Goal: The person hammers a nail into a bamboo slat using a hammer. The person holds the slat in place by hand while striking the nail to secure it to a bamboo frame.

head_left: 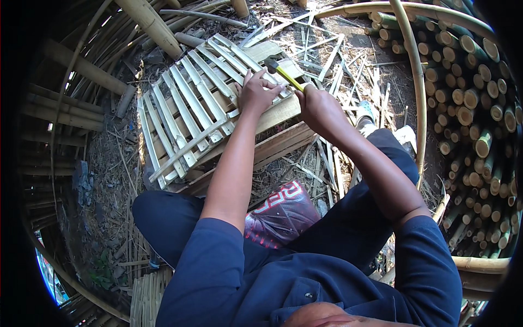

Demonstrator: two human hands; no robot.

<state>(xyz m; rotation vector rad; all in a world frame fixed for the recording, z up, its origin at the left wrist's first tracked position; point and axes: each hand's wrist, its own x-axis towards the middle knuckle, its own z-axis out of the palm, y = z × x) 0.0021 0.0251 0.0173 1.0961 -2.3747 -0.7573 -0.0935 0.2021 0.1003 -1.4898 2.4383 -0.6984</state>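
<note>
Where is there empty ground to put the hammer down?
Barest: the dirt strip left of the bamboo slat panel, before the stacked poles. Crowded: split scraps right of the hammer, cut bamboo ends far right, both hands on the panel.

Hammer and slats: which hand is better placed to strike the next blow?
Right. The right hand grips the hammer, its head above the slats. The left hand lies flat on the slats, holding them.
</note>
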